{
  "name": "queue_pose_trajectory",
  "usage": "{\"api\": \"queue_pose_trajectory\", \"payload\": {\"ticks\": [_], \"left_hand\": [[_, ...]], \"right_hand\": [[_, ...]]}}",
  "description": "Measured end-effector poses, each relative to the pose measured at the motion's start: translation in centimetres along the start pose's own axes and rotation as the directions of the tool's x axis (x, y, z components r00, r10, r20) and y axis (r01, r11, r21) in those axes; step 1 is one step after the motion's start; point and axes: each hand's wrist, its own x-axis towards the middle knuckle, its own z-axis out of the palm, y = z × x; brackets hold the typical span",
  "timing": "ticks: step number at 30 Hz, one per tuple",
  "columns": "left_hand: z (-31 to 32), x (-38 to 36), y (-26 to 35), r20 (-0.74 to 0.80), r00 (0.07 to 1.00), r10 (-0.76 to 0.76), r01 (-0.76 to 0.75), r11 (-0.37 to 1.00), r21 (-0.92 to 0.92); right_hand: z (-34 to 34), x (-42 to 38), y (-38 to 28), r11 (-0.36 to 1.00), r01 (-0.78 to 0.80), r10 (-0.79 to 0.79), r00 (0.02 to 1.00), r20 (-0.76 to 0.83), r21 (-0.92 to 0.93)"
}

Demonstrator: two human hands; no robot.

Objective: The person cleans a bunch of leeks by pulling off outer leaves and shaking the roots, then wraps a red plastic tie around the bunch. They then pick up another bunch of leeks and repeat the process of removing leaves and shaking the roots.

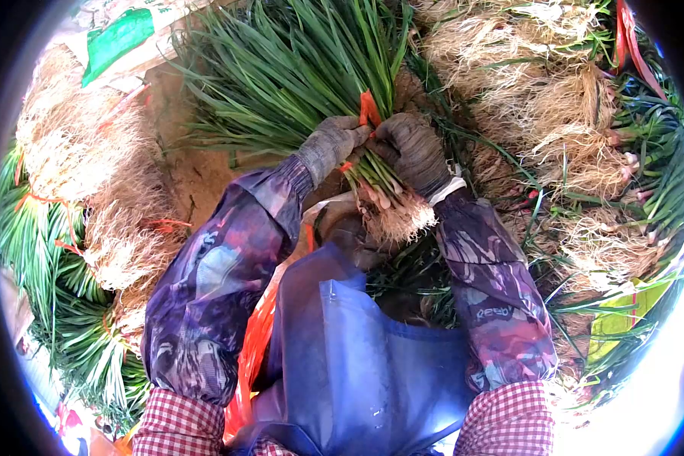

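Observation:
A bunch of long-leaved greens with bulbous pale stems, like green garlic (296,72), lies across in front of me, leaves away and the pale roots (397,216) toward me. A red plastic strip (368,110) goes round its stems, one end sticking up between my hands. My left hand (333,143), in a grey-brown glove, is closed with thumb and finger pinched at the strip. My right hand (414,150), gloved too, is curled closed on the strip from the other side. The stems pass beneath both hands; the fingertips are partly hidden.
Stacked bunches with dry-looking roots (91,159) stand on the left, more root masses (539,99) on the right. Loose red strips (257,346) hang beside my blue apron (357,349). A green-and-white sack (118,45) lies at the upper left, a yellow-green packet (615,323) at the right.

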Motion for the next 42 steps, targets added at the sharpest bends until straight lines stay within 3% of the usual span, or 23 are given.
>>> {"api": "queue_pose_trajectory", "payload": {"ticks": [2, 5, 6, 9, 11, 12, 13, 14, 17, 18, 20, 21, 22, 25, 30, 33, 37, 38, 40, 42], "left_hand": [[-0.1, 0.2, -0.2, 0.009, 1.000, 0.009, -0.009, 1.000, 0.007], [-0.1, -0.1, -0.3, 0.039, 0.996, 0.078, -0.077, 0.997, -0.025], [0.0, -0.2, -0.3, 0.026, 0.997, 0.076, -0.075, 0.996, -0.043], [0.6, -0.5, -0.1, 0.005, 0.998, 0.069, -0.068, 0.994, -0.085], [0.6, -0.9, -0.2, -0.014, 0.998, 0.057, -0.058, 0.993, -0.103], [0.0, -0.3, -0.9, 0.034, 0.996, 0.082, -0.084, 0.996, 0.034], [-0.3, -0.3, -1.0, 0.061, 0.994, 0.093, -0.095, 0.995, 0.031], [-0.6, -0.4, -1.2, 0.088, 0.991, 0.102, -0.105, 0.994, 0.027], [-0.6, -0.8, -1.4, 0.097, 0.989, 0.115, -0.118, 0.993, 0.018], [-0.6, -0.9, -1.4, 0.086, 0.989, 0.117, -0.119, 0.993, 0.017], [-1.1, -0.6, -1.9, 0.123, 0.981, 0.152, -0.153, 0.988, 0.001], [-1.2, -0.4, -2.1, 0.144, 0.975, 0.172, -0.172, 0.985, -0.009], [-1.1, -1.1, -1.1, 0.172, 0.972, 0.163, -0.163, 0.986, -0.017], [-1.3, -0.8, -1.2, 0.177, 0.976, 0.129, -0.122, 0.991, -0.055], [-1.0, -0.8, -0.7, 0.144, 0.985, 0.094, -0.100, 0.994, 0.032], [-0.5, -0.4, -0.7, 0.181, 0.978, 0.104, -0.116, 0.992, 0.054], [-0.5, -0.5, -0.8, 0.169, 0.981, 0.098, -0.119, 0.985, 0.124], [0.0, -1.1, -0.8, 0.060, 0.992, 0.108, -0.115, 0.986, 0.124], [1.3, -2.5, -0.8, -0.161, 0.978, 0.132, -0.110, 0.985, 0.136], [2.0, -2.2, -1.9, -0.289, 0.947, 0.143, -0.172, 0.982, -0.079]], "right_hand": [[-0.1, 0.0, -0.7, 0.952, -0.203, 0.211, 0.977, -0.010, 0.231], [0.3, 0.2, -0.2, 0.731, -0.304, 0.393, 0.920, -0.013, 0.611], [-0.2, 0.4, 0.3, 0.748, -0.356, 0.392, 0.918, 0.060, 0.560], [-0.6, 2.4, -0.1, 0.861, -0.375, 0.375, 0.924, 0.070, 0.343], [-0.2, 3.1, 0.9, 0.749, -0.481, 0.479, 0.868, 0.128, 0.456], [-0.2, 3.1, 1.4, 0.699, -0.518, 0.534, 0.837, 0.121, 0.493], [-0.2, 3.2, 1.8, 0.646, -0.551, 0.587, 0.801, 0.118, 0.528], [0.5, 2.7, 2.6, 0.445, -0.544, 0.670, 0.729, 0.139, 0.711], [0.5, 0.8, 3.7, 0.387, -0.595, 0.740, 0.656, 0.148, 0.704], [1.1, 0.2, 3.6, 0.350, -0.544, 0.748, 0.652, 0.122, 0.762], [0.6, -0.4, 2.7, 0.810, -0.324, 0.455, 0.874, -0.173, 0.489], [0.1, -0.8, 2.2, 0.945, -0.164, 0.240, 0.936, -0.258, 0.283], [-1.9, -0.2, 0.2, 0.993, -0.001, -0.020, 0.985, -0.173, -0.120], [-1.8, 0.0, 0.1, 0.873, 0.312, -0.280, 0.950, 0.138, -0.375], [-1.9, 2.0, -0.4, 0.961, 0.055, 0.031, 0.953, 0.302, -0.272], [-2.1, 3.0, -0.8, 0.950, 0.066, -0.011, 0.984, 0.178, -0.306], [-1.5, 3.5, 0.6, 0.927, 0.250, -0.137, 0.919, 0.369, -0.278], [-1.3, 3.1, 0.7, 0.878, 0.320, -0.199, 0.920, 0.338, -0.357], [0.0, 2.8, 0.3, 0.914, 0.125, -0.028, 0.969, 0.246, -0.386], [0.8, 2.5, 0.1, 0.950, -0.022, 0.081, 0.981, 0.177, -0.312]]}}
